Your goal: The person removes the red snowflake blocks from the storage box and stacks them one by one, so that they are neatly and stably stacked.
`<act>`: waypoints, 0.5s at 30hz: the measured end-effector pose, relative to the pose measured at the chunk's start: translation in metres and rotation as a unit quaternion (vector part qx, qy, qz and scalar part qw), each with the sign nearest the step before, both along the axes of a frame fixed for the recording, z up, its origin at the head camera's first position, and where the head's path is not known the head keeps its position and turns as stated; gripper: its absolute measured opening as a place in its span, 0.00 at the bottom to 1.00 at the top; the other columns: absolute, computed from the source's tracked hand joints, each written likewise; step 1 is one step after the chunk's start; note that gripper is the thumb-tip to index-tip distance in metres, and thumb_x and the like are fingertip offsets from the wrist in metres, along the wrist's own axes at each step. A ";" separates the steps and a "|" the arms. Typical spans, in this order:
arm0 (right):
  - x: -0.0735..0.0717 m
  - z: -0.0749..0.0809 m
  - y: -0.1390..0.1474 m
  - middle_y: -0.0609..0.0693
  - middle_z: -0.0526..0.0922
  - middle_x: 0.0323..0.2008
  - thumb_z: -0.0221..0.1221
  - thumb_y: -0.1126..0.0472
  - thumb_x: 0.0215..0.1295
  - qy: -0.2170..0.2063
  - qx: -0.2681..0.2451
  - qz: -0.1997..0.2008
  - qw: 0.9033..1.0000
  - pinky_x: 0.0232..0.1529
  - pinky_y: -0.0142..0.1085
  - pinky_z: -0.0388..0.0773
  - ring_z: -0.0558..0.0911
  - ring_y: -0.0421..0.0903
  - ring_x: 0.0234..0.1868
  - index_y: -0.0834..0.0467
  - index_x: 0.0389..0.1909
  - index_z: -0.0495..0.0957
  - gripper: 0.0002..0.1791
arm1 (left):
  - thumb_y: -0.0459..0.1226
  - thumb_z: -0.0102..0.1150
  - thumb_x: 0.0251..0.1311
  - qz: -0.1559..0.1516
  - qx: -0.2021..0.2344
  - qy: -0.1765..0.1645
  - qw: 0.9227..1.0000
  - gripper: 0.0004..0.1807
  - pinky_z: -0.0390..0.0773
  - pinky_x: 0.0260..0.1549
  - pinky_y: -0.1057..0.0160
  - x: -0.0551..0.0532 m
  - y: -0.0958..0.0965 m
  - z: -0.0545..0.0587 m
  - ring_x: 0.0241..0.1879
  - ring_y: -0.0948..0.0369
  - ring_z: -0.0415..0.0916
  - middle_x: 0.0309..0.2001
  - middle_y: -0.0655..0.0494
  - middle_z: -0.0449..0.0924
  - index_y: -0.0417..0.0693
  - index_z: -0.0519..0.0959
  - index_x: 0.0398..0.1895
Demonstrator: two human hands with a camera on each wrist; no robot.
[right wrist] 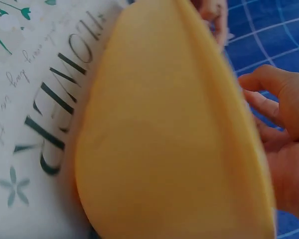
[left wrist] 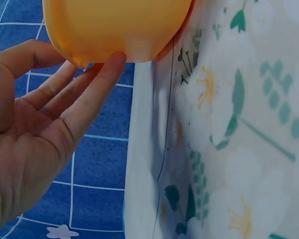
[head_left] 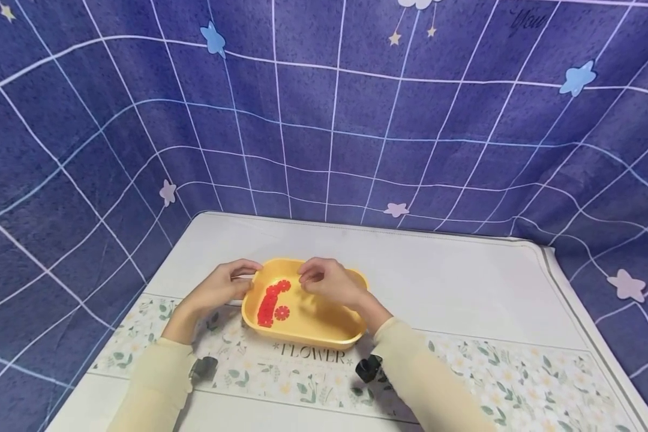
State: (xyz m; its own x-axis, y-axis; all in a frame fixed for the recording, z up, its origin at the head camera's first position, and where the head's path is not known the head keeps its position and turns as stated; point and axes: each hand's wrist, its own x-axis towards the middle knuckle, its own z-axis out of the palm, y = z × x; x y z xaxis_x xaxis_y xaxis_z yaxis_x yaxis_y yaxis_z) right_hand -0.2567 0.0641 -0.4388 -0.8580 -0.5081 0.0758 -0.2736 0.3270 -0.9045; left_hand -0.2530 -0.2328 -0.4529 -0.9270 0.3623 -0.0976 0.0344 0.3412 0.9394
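Note:
A yellow oval tray (head_left: 302,342) with raised sides stands on the table between both hands. Inside, toward its left end, a curved row of red flower-shaped discs (head_left: 267,306) lies close together, and one separate red disc (head_left: 282,312) lies beside it. My left hand (head_left: 221,288) holds the tray's left end at the rim, and in the left wrist view its fingers (left wrist: 89,104) touch the outer wall. Over the tray's far side hangs my right hand (head_left: 332,282), thumb and fingers bent toward each other. Its fingertips are hidden behind the rim in the right wrist view, so anything between them is unclear.
A white table cover (head_left: 437,282) with a floral band (head_left: 491,372) and the printed word FLOWER lies under the tray. Blue curtain-like fabric (head_left: 313,144) with a white grid and stars encloses the back and sides. Dark wrist devices (head_left: 368,367) sit near both sleeves.

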 end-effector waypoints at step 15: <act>-0.016 -0.025 -0.036 0.54 0.89 0.41 0.67 0.70 0.61 0.000 0.080 -0.025 0.996 0.47 0.29 0.84 0.85 0.42 0.41 0.65 0.52 0.82 0.17 | 0.28 0.56 0.67 0.003 0.023 -0.020 1.000 0.26 0.89 0.49 0.55 0.002 0.000 -0.001 0.65 0.39 0.77 0.67 0.31 0.73 0.34 0.69 0.68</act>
